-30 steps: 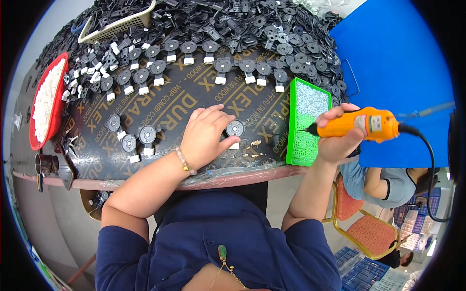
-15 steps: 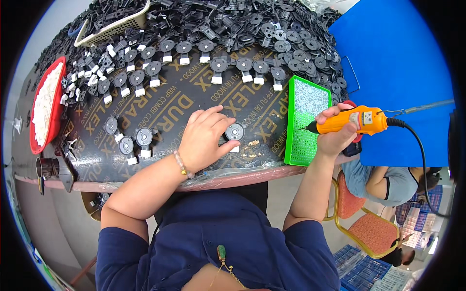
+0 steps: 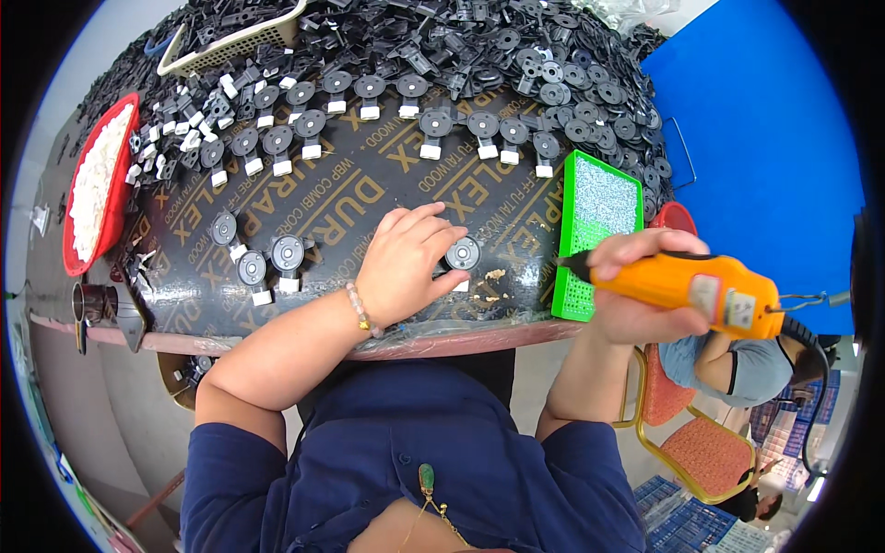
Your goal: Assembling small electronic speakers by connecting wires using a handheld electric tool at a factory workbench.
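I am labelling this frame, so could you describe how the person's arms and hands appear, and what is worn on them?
Both forearms are bare below short dark navy sleeves. The left hand has a pale beaded bracelet at the wrist. The right hand wears no glove; no ring is visible.

Bright, even overhead light is filling the scene with only soft shadows, while the fisheye lens is bending straight edges toward a black rim and slightly softening detail at the margins.
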`<state>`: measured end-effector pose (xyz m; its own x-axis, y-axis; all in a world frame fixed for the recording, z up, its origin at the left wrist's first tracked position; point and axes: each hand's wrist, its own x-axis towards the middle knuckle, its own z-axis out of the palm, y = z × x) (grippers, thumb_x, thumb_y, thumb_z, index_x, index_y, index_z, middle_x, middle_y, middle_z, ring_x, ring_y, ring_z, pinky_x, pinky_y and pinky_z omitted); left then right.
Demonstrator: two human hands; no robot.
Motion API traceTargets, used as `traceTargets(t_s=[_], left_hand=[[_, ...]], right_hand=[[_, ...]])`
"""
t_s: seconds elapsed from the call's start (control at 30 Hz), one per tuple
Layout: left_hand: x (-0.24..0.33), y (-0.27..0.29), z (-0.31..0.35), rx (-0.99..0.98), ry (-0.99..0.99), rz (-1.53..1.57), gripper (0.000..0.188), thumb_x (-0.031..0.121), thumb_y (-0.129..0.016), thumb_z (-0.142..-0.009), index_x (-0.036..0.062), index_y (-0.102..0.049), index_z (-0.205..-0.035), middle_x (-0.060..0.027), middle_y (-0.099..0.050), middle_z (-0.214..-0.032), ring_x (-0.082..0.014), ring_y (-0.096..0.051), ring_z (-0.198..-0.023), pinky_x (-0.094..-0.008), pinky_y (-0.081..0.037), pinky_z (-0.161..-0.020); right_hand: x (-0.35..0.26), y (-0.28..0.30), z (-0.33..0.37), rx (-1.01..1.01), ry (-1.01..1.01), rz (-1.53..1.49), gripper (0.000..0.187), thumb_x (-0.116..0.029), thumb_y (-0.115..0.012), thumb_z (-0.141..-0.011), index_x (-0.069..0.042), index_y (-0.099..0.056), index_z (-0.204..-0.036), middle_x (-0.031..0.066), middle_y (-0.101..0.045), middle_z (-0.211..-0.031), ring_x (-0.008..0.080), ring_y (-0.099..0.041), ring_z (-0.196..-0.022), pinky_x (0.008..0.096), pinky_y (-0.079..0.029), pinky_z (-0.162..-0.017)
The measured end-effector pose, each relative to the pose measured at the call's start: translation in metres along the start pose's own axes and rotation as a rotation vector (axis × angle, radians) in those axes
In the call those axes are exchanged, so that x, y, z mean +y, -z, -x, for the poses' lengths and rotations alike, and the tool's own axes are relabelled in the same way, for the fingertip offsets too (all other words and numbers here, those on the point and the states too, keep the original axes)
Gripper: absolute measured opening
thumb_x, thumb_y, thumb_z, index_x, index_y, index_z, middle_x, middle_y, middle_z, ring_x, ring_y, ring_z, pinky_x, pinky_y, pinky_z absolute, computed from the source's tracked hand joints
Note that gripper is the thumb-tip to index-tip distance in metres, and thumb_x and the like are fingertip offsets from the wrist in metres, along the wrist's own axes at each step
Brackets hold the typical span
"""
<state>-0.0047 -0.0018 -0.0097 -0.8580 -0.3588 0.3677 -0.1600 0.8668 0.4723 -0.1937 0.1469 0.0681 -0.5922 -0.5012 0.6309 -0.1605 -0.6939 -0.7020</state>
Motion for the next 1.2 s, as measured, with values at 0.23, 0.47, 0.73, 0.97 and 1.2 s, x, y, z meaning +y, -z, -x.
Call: traceTargets(t_s=[0.23, 0.47, 0.73, 0.97, 1.2], left_hand=[[0.001, 0.001, 0.000, 0.016, 0.003, 0.012, 0.044, 0.028, -0.079, -0.073, 0.0082, -0.067, -0.111, -0.0055, -0.065, -0.109, -0.0260, -0.053, -0.122, -0.0427, -0.038, -0.101], [0.000, -0.002, -0.001, 0.041, -0.007, 0.036, 0.045, 0.025, -0.079, -0.071, 0.0074, -0.067, -0.110, -0.0067, -0.065, -0.107, -0.0264, -0.054, -0.120, -0.0417, -0.039, -0.098], [0.003, 0.001, 0.000, 0.043, 0.010, 0.043, 0.044, 0.024, -0.080, -0.069, 0.0060, -0.065, -0.108, -0.0087, -0.064, -0.104, -0.0266, -0.055, -0.118, -0.0407, -0.039, -0.097], [0.008, 0.030, 0.011, -0.098, 0.052, -0.218, 0.043, 0.032, -0.078, -0.071, 0.0046, -0.067, -0.102, -0.0102, -0.065, -0.105, -0.0296, -0.045, -0.131, -0.0448, -0.032, -0.108], [-0.058, 0.149, 0.046, -0.149, 0.226, -0.447, 0.046, 0.043, -0.076, -0.072, 0.0075, -0.069, -0.101, -0.0168, -0.056, -0.128, -0.0376, -0.032, -0.140, -0.0524, -0.022, -0.114]], right_hand=[[0.033, -0.049, 0.025, -0.153, -0.242, -0.100, 0.084, -0.078, -0.059, -0.074, -0.004, -0.045, -0.112, 0.0145, -0.062, -0.081, 0.0199, -0.062, -0.061, 0.0337, -0.053, -0.059], [0.039, -0.056, 0.028, -0.193, -0.286, -0.036, 0.082, -0.080, -0.059, -0.070, -0.005, -0.047, -0.101, 0.0114, -0.060, -0.079, 0.0178, -0.060, -0.059, 0.0323, -0.053, -0.060], [0.043, -0.066, 0.030, -0.124, -0.283, 0.007, 0.082, -0.078, -0.061, -0.072, -0.003, -0.048, -0.102, 0.0134, -0.061, -0.076, 0.0183, -0.059, -0.057, 0.0317, -0.053, -0.055], [0.039, -0.056, 0.019, -0.253, -0.199, -0.351, 0.087, -0.078, -0.058, -0.075, -0.003, -0.049, -0.118, 0.0134, -0.063, -0.080, 0.0200, -0.061, -0.059, 0.0329, -0.051, -0.054], [-0.006, 0.003, 0.001, -0.162, -0.034, -0.128, 0.083, -0.078, -0.053, -0.080, -0.007, -0.049, -0.123, 0.0119, -0.060, -0.082, 0.0183, -0.057, -0.058, 0.0311, -0.048, -0.052]])
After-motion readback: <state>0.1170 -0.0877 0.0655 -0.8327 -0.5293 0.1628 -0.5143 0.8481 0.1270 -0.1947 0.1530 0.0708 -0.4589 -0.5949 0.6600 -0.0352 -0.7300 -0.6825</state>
